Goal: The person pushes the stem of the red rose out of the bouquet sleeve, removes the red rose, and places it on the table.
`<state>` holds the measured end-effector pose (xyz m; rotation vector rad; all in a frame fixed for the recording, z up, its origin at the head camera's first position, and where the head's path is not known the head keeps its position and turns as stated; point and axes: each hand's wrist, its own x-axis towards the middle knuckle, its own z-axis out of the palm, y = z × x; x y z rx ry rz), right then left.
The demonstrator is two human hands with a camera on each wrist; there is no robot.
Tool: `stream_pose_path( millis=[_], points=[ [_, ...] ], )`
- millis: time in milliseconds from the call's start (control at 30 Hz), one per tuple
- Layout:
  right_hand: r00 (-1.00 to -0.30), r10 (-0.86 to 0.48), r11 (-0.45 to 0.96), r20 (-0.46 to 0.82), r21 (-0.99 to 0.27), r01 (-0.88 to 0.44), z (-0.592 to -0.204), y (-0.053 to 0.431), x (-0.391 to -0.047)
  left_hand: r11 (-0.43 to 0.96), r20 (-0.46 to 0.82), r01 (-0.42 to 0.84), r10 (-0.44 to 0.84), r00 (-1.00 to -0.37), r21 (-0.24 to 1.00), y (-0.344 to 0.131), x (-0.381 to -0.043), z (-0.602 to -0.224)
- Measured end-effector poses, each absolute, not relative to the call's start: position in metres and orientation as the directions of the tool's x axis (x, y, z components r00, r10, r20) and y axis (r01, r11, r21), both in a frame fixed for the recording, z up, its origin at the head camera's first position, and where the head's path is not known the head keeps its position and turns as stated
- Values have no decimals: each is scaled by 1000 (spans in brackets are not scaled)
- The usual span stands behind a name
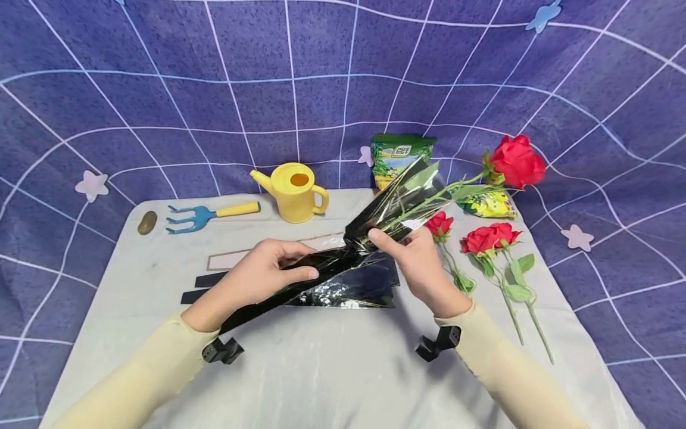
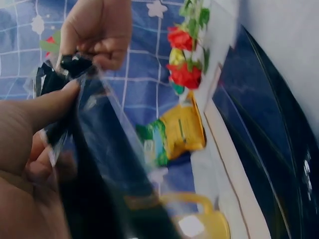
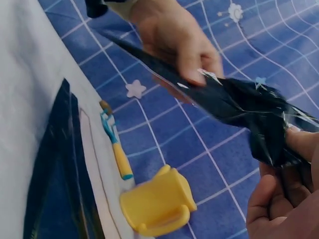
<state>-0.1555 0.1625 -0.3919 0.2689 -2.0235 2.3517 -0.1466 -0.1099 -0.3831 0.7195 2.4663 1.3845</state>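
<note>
A red rose (image 1: 517, 161) with a green stem points up and right out of a black and clear plastic flower sleeve (image 1: 370, 211). My right hand (image 1: 420, 262) grips the sleeve around its gathered middle, thumb on top. Farther down, my left hand (image 1: 265, 271) pinches the long black tail of the sleeve between thumb and fingers. In the left wrist view the crinkled film (image 2: 99, 119) runs past the left thumb (image 2: 57, 102). The right wrist view shows the film (image 3: 224, 99) stretched between both hands, above the table. The stem's lower end is hidden inside the film.
More flat black sleeves (image 1: 354, 286) lie beneath my hands. Several red roses (image 1: 490, 238) rest at right. Behind are a yellow watering can (image 1: 295, 199), a blue hand fork (image 1: 198, 217), a brown stone (image 1: 147, 222), a green bag (image 1: 399, 158) and a yellow packet (image 1: 490, 204).
</note>
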Motion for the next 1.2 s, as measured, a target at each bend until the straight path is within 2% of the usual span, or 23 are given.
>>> stream_pose_path(
  millis=[200,400,567,700,767,933,1033,1200],
  points=[
    [-990,-72,-186,124,-976,-109,-389,169,-158,471,15,314,538,-843,824,-124,-144,-382],
    [-987,-98,-188,128,-976,-108,-393,160,-156,388,19,293,574,-818,874,-105,-147,-374],
    [-980,-154,-156,125,-983,-100,-392,160,-155,383,33,300,568,-822,874,-93,-147,-372],
    [-967,-236,-84,95,-993,-77,-394,176,-151,382,36,302,568,-822,873,-98,-147,-373],
    [-952,-292,-104,87,-993,-59,-399,188,-148,369,29,291,576,-817,882,-103,-147,-374],
    [-938,-330,-391,109,-920,31,-415,219,-145,406,29,299,552,-834,864,-119,-144,-379],
    [-960,-247,-567,134,-823,31,-423,234,-148,431,32,301,530,-847,851,-125,-139,-376],
    [-985,-58,-751,160,-658,-62,-425,244,-158,412,27,295,543,-839,862,-121,-129,-360]
  ],
)
